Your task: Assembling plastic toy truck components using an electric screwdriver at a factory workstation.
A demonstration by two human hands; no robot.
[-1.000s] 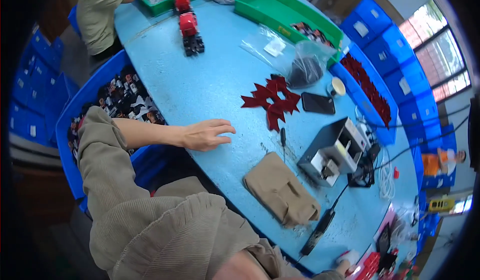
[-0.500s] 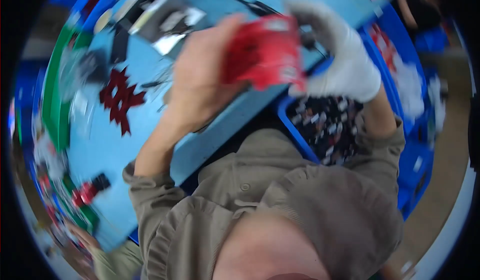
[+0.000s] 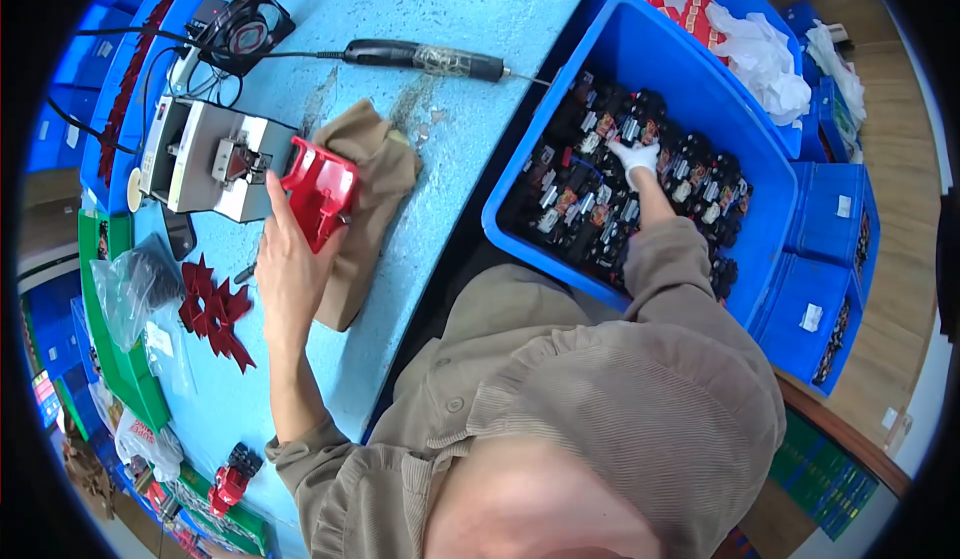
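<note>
My left hand point(image 3: 288, 264) grips a red plastic toy-vehicle shell point(image 3: 325, 181) between thumb and fingers, its hollow side facing up. The shell rests over a brown cloth-covered pad point(image 3: 345, 294) on the table. To the right, my right hand point(image 3: 637, 162) wears a white glove with the fingertips bare. It reaches down into a blue bin point(image 3: 510, 229) with its fingers apart, touching the toy chassis point(image 3: 600, 204) that fill it. These chassis are black with small silvery and orange parts. Whether a finger hooks one of them is too small to tell.
A black electric screwdriver point(image 3: 425, 59) lies across the blue table, its bit toward the bin. Behind the shell stand a grey-white machine point(image 3: 215, 164) and a small fan point(image 3: 245, 31). Dark red jagged pieces point(image 3: 212, 309) and a finished-looking red toy point(image 3: 230, 481) lie at left.
The red shell, held up between both hands before, is now lower at the pad in my left hand alone. My right hand has let go of it and moved right into the bin.
</note>
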